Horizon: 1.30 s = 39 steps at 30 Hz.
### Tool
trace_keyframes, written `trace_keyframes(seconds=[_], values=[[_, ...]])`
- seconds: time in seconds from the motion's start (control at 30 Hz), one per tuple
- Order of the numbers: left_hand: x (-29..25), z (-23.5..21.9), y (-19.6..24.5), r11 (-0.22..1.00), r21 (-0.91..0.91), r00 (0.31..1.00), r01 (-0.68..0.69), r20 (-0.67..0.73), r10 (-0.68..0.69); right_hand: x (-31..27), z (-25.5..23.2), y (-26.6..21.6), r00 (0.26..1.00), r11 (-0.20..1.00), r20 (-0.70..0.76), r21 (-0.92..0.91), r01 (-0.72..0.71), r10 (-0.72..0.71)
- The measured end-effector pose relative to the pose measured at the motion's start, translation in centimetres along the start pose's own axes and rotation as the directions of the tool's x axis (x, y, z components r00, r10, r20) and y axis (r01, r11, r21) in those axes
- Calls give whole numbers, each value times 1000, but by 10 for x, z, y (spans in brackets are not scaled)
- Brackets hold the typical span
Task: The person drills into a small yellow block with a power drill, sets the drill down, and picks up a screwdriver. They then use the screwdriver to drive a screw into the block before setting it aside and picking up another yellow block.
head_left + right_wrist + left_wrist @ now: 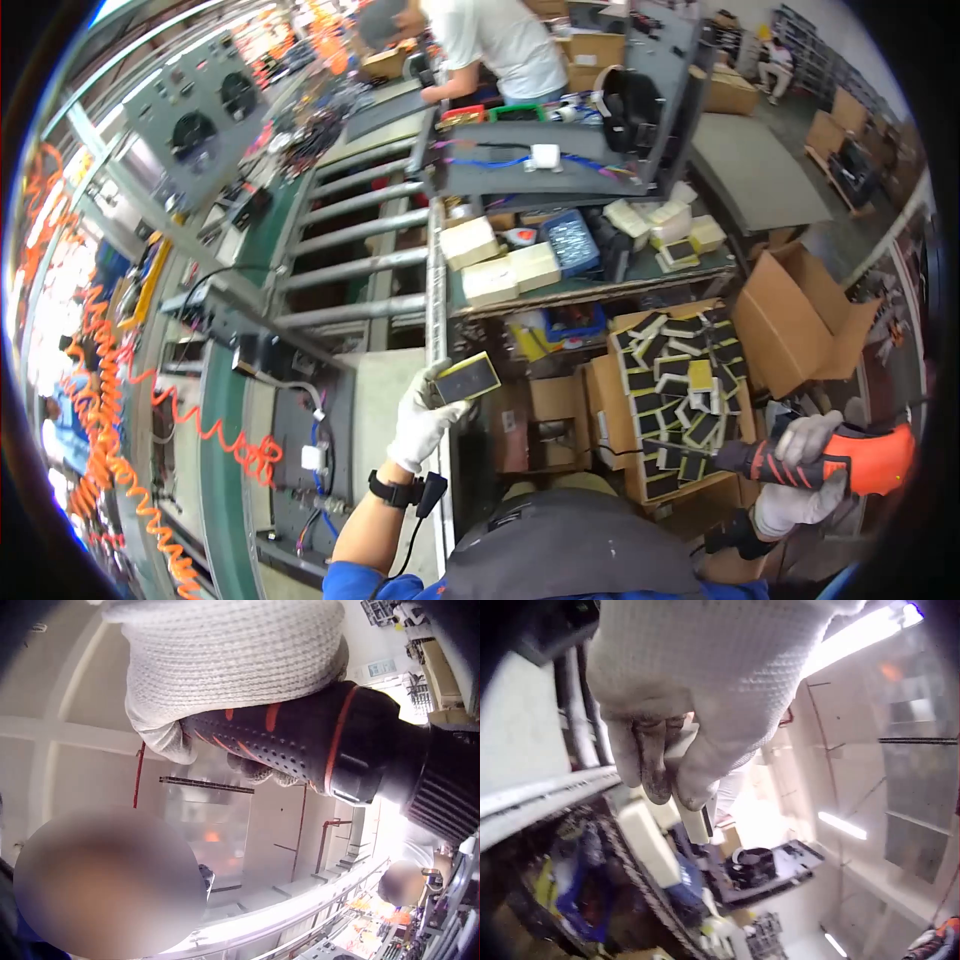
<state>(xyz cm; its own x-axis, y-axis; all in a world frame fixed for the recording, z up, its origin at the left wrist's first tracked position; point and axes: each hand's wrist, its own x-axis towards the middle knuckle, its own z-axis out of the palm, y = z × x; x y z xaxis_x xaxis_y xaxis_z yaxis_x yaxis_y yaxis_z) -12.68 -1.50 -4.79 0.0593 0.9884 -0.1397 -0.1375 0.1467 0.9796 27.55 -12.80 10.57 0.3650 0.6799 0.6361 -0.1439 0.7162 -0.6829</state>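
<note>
My gloved left hand (420,425) pinches a small flat rectangular block (468,380) with a dark face and yellow edges, thumb on one side and fingers on the other. In the left wrist view the block (696,823) shows edge-on below the thumb. Out to the right, my gloved right hand (800,480) grips an orange and black power screwdriver (878,460), its nose pointing left toward a carton. The ribbed black nose of that screwdriver (367,746) fills the right side of the right wrist view. Many similar dark-faced blocks (665,375) lie jumbled in the open carton (603,400) between the hands.
Cream blocks (490,283) and a blue tray (571,243) stand on the bench ahead. A roller conveyor (350,262) runs at left, near coiled orange hoses (235,455). An open cardboard box (790,320) stands at right. Another person (500,50) works across the bench.
</note>
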Motion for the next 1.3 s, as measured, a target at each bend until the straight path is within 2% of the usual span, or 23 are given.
trace_keyframes(seconds=[0.03, 0.07, 0.1, 0.13, 0.2, 0.23, 0.27, 0.33, 0.37, 0.47, 0.6, 0.67, 0.73, 0.8, 0.87, 0.93, 1.0, 1.03, 1.07, 1.13, 1.17, 1.23, 1.3], values=[[7, 16, 2, 999, 51, 999, 10, 33, -12, 0, 7, 0, 994, 998, -103, -46, 39, -44], [14, 31, 5, 994, 104, 997, 15, 74, -23, -8, -15, 0, 997, 999, -69, -18, -37, 35], [20, 50, 15, 988, 126, 991, 84, 97, -97, -7, -30, 2, 997, 997, 48, 47, -67, 64], [32, 68, 1, 991, 116, 990, -59, 135, 43, -5, -45, -6, 984, 991, 162, 93, -95, 79], [66, 87, -43, 988, 148, 966, -34, 260, -6, -10, -20, -16, 956, 992, -292, -115, -43, 8], [68, 117, -27, 987, 130, 954, 94, 272, -127, -12, -35, -20, 966, 992, -258, -111, -64, 33], [86, 127, -52, 962, 271, 952, 5, 294, -88, -17, -49, -22, 961, 992, -276, -120, -44, 10], [116, 167, -61, 953, 276, 919, 124, 331, -215, -29, -74, -18, 953, 997, -295, -26, -74, 64], [137, 183, -77, 971, 236, 921, 33, 370, -122, -29, -79, -22, 937, 994, -340, -44, -96, 75], [184, 254, -54, 801, 489, 897, -344, 423, 127, -37, -100, -21, 846, 980, -532, -144, -136, 39], [255, 337, -59, 478, 493, 686, -727, 539, 488, -38, -127, -21, 820, 961, -570, -251, -116, -50], [283, 373, -65, 388, 548, 671, -741, 595, 443, -44, -139, -20, 787, 960, -615, -251, -125, -58], [312, 393, -85, 11, 523, 442, -852, 709, 549, -50, -145, -21, 747, 959, -664, -239, -154, -45], [318, 400, -98, -115, 494, 412, -862, 815, 407, -52, -152, -19, 745, 943, -665, -283, -173, -63], [338, 393, -132, -99, 504, 472, -858, 850, 232, -56, -166, -29, 795, 928, -605, -276, -251, 35], [323, 398, -119, 37, 537, 529, -843, 813, 242, -61, -177, -32, 811, 942, -581, -228, -246, 71], [331, 403, -112, -13, 517, 503, -856, 839, 205, -59, -176, -27, 742, 939, -668, -217, -266, 56], [331, 405, -107, -122, 438, 391, -891, 875, 287, -63, -181, -27, 709, 945, -702, -189, -268, 60], [322, 406, -107, -250, 470, 351, -847, 846, 402, -67, -183, -24, 711, 948, -700, -179, -265, 67], [285, 408, -92, -16, 575, 514, -818, 743, 430, -75, -184, -21, 701, 966, -712, -158, -206, 33], [269, 401, -99, 33, 716, 673, -697, 638, 375, -77, -186, -20, 717, 963, -696, -166, -212, 37], [238, 374, -122, 284, 736, 788, -614, 556, 263, -63, -179, -16, 717, 958, -697, -194, -212, 17], [212, 348, -146, 261, 857, 885, -444, 464, -21, -59, -179, -18, 721, 952, -693, -224, -210, -4]])
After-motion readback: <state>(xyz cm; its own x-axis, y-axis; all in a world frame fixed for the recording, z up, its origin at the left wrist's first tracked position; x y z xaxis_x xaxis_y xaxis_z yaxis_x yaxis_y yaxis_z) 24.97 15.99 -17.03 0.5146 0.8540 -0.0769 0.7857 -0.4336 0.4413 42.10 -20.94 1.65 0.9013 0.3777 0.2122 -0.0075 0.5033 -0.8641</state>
